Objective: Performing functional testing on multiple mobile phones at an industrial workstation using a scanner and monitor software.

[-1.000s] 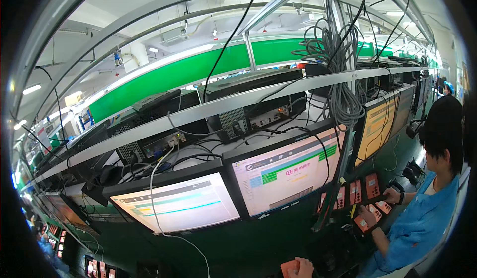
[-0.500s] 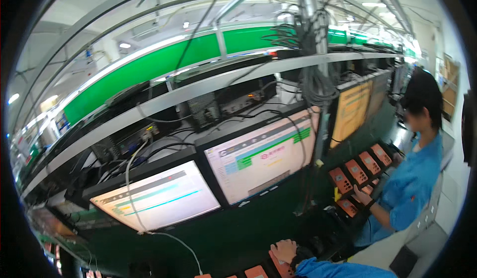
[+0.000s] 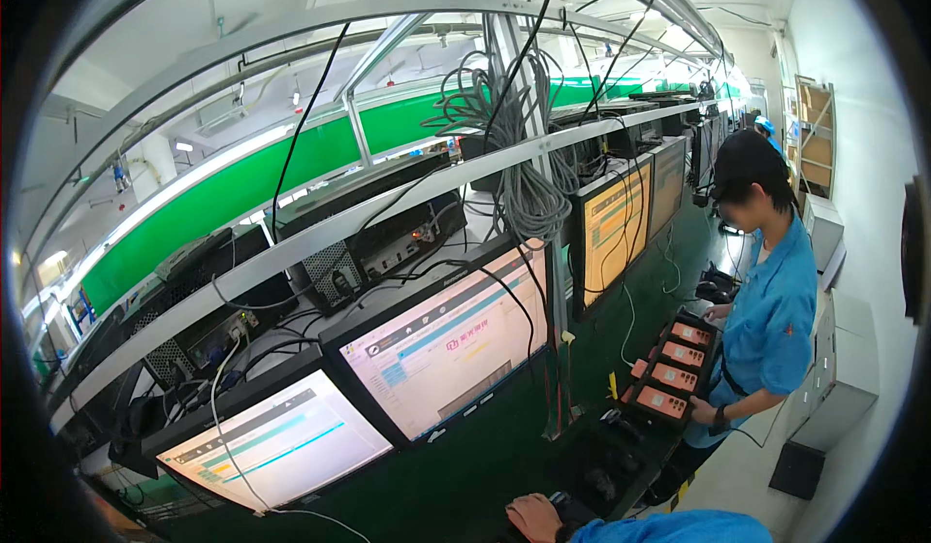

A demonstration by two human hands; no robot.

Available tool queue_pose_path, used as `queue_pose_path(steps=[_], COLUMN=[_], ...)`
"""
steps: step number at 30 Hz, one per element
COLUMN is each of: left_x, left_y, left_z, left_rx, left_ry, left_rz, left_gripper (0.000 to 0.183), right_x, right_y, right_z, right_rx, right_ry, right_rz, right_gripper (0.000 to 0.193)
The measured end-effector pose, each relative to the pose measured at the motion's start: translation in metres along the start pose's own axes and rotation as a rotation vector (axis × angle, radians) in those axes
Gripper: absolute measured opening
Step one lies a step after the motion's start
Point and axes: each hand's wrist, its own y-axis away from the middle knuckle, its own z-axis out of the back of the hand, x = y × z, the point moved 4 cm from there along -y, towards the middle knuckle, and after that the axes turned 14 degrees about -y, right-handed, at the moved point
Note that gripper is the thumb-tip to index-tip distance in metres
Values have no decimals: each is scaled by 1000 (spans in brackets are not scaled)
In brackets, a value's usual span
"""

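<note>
My right hand point(image 3: 533, 518) shows at the lower edge, its back toward me and a dark band at the wrist. The blue sleeve point(image 3: 669, 527) runs in from the lower right. Its fingers are mostly cut off by the picture's edge, so whatever they touch is hidden. Beside it on the dark green bench point(image 3: 465, 475) lies a black mat or tray-like surface point(image 3: 592, 480) with dark items I cannot make out. My left hand is out of the picture.
A co-worker in blue point(image 3: 766, 301) stands at right, hands on a black tray point(image 3: 632, 409) of several orange phone-like pieces point(image 3: 673, 376). Lit monitors point(image 3: 456, 339) line the bench at left. Grey cables point(image 3: 529, 204) hang from a metal post. White cabinets point(image 3: 839, 373) stand behind the co-worker.
The view has swung right. Orange pieces by my right hand have dropped out of sight. The co-worker's tray now lies flatter, with a hand at either end.
</note>
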Motion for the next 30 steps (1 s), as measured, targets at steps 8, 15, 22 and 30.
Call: queue_pose_path(steps=[8,15,22,30], left_x=[-9,-15,-17,-8], left_y=[-4,-5,-1,4], left_z=[-1,-2,-2,-1], left_rx=[11,18,16,11], left_ry=[-16,-43,-41,2], left_rz=[14,34,63,68], left_gripper=[47,46,44,43], right_x=[-19,-134,-189,-199], right_y=[46,92,174,177], right_z=[38,35,-14,-30], right_rx=[-319,-9,-15,170], right_ry=[-544,-57,-167,-312], right_rz=[-543,-632,-923,-812], right_gripper=[25,25,42,45])
